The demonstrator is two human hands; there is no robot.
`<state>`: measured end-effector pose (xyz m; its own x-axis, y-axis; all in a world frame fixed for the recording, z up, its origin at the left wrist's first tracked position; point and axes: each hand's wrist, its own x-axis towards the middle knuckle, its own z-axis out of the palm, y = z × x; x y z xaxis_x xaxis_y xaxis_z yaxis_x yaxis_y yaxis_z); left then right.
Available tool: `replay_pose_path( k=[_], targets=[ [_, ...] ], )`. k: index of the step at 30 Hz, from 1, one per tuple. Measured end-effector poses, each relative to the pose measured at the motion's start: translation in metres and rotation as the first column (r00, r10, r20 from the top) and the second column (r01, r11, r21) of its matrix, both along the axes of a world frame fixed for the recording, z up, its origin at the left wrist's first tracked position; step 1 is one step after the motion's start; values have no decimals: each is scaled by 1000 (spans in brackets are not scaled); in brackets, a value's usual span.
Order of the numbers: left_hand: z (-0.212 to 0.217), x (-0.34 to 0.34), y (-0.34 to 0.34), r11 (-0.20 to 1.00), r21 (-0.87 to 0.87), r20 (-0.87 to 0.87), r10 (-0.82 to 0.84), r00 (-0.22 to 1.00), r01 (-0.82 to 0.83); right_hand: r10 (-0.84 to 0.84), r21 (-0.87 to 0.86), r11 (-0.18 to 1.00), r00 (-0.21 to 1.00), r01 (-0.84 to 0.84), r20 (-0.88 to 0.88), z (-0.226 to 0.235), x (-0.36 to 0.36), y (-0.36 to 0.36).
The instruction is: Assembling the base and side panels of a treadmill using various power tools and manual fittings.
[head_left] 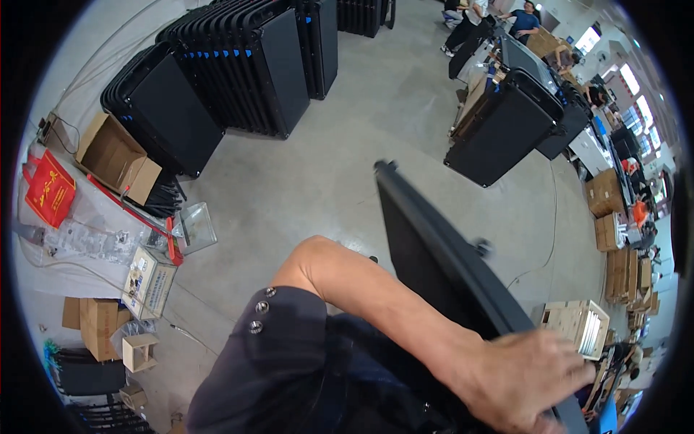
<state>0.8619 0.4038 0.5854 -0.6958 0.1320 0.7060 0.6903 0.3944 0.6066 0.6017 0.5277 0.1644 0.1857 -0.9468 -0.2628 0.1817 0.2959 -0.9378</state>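
Now our left hand [517,380], blurred, clasps the panel [441,267] by its near end; it slants ahead on our right, over the floor [332,159]. Our right hand's grip we cannot tell.

head-worn fisheye looks down, close to one of the hands [524,372].

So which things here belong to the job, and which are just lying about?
Job in hand:
black panel, at the blurred left fingers
perhaps the similar standing panels

Seemingly just lying about:
red bag
open cardboard box
pale wooden box
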Motion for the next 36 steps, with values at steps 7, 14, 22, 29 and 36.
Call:
replay_pose_path(
  k=[7,14,22,29,36],
  targets=[
    [-191,-114,-298,348,830,508,-154,847,-435,69,-123,991,981,-47,180,38,-110,-250],
    [-274,-46,-429,27,826,552,160,818,-563,132,-215,974,942,-66,310,44,-178,-517],
    [-446,12,-691,-321,920,278,124,953,-227,254,-228,959,865,-168,432,70,-110,-842],
    [-452,101,-802,-289,378,687,725,57,-879,267,-96,961,782,-259,563,54,-109,-1033],
    [-462,117,-871,-722,656,739,556,379,-220,217,13,940,624,-342,751,-6,-102,-1195]
  ],
)
